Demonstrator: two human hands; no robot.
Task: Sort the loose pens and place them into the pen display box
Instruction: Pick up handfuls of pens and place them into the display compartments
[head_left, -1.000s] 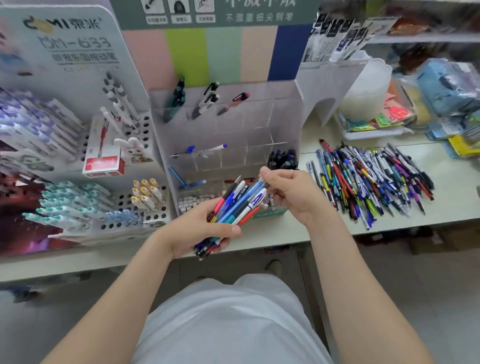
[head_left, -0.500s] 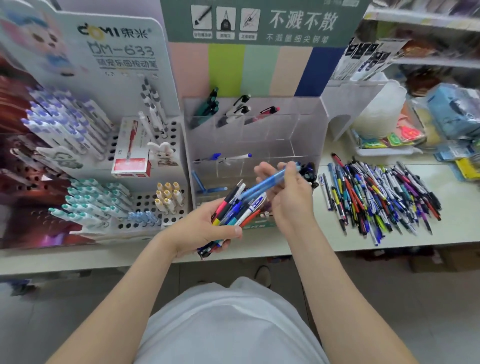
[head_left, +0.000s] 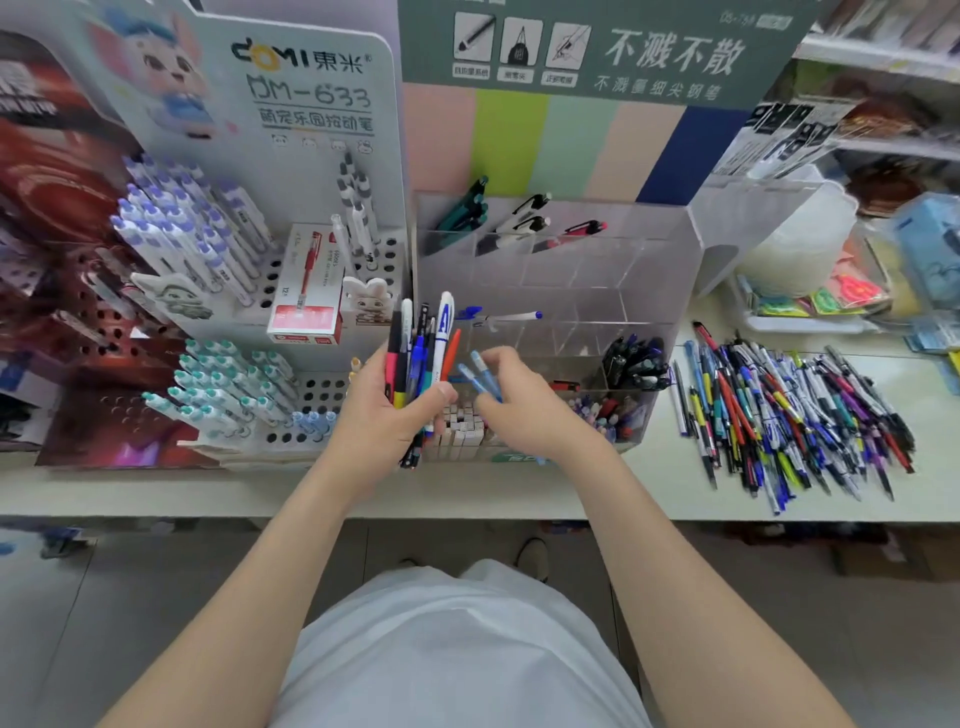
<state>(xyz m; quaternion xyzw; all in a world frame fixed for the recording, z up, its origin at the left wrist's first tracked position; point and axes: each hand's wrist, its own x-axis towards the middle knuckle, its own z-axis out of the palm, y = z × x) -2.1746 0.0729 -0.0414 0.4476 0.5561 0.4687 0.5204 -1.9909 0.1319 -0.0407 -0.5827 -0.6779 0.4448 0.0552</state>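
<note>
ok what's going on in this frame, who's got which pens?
A person is sorting pens at a white counter. The left hand grips an upright bundle of mixed-colour pens; the right hand pinches a light-blue translucent pen in front of the clear acrylic display box. Some compartments hold pens. A large loose pile of pens lies on the counter to the right.

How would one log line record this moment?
left hand: grips pen bundle | right hand: pinches light-blue pen near display box | loose pens: piled on table
</note>
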